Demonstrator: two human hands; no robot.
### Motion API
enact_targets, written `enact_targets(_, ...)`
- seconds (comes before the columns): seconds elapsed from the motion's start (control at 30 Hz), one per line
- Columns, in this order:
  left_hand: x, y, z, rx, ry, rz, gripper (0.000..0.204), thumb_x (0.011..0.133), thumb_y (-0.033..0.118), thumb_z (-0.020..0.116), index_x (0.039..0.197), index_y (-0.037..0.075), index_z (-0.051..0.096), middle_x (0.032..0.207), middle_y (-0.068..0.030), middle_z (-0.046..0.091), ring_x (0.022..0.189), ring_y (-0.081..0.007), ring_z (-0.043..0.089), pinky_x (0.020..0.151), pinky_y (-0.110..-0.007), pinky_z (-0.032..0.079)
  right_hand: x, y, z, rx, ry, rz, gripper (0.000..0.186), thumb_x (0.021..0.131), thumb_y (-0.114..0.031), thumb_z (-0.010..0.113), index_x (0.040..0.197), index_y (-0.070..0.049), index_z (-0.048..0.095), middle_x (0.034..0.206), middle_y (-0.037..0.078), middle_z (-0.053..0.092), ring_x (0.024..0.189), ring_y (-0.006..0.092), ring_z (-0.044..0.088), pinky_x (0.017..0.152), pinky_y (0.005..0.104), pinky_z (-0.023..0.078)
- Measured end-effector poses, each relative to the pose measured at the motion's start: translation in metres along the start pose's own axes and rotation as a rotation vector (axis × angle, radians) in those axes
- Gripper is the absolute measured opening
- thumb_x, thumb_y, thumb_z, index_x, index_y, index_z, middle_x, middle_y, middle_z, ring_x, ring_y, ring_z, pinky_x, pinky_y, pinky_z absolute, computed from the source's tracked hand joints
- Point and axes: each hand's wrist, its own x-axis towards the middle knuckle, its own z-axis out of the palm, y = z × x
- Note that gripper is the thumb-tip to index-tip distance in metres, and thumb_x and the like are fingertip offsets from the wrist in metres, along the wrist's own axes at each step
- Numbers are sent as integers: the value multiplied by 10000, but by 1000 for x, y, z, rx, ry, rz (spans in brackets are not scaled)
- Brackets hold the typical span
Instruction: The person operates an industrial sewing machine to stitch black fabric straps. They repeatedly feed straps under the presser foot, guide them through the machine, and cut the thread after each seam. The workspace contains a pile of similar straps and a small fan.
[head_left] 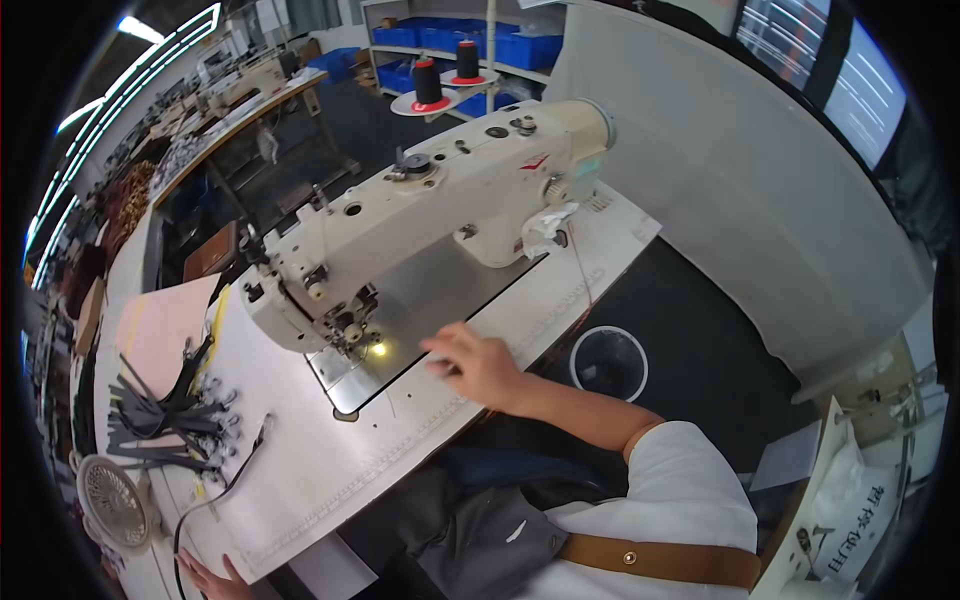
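Note:
My right hand (478,368) is over the front of the sewing machine (400,215), right of its lit needle area. Its fingers are bent together, slightly blurred; a small pale spot shows between them, too unclear to name. Low on the left, my left hand (215,578) lies at the table's front edge, fingers apart. Beside it a thin black strap (240,475) with a metal clasp runs across the white tabletop (300,490) and over the edge. A pile of short black straps with metal clasps (170,420) lies left of the needle.
A round metal basket (112,500) stands at the table's left end, near pink sheets (165,325). Two black thread cones (427,85) stand behind the machine. A white-rimmed bin (608,365) is below right, by a pale curtain (700,200). Blue bins (525,50) fill shelves behind.

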Motion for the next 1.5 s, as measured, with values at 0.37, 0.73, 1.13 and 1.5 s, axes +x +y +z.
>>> enact_targets(0.37,-10,256,3,-1053,-250,87,397,774,17,543,1163,-7,471,1245,-170,408,1121,-291,434,935,-369,340,66,119,-98,-367,404,175,222,712,-191,670,810,-44,536,781,15,507,703,107,480,633,239,403)
enact_targets(0.73,-40,384,-24,-1542,-466,140,288,755,10,582,1042,12,568,1111,-142,523,1014,-270,523,845,-317,423,60,83,-98,-468,433,224,412,675,-288,706,938,-37,514,928,102,470,780,287,535,664,358,451)
enact_targets(1.13,-49,406,-16,-1685,-565,-11,857,676,176,717,1337,23,193,1338,-162,291,1216,-267,323,967,-389,295,34,6,-77,353,-287,258,105,763,-105,559,798,-7,567,622,-24,483,543,30,390,473,208,312)
enact_targets(1.5,-50,416,10,-2310,-980,-193,1169,554,264,816,1382,91,9,1412,-181,122,1304,-246,164,1032,-400,177,-13,18,-56,1526,-721,1159,387,695,-147,463,1011,64,535,892,152,621,782,247,614,755,370,473)
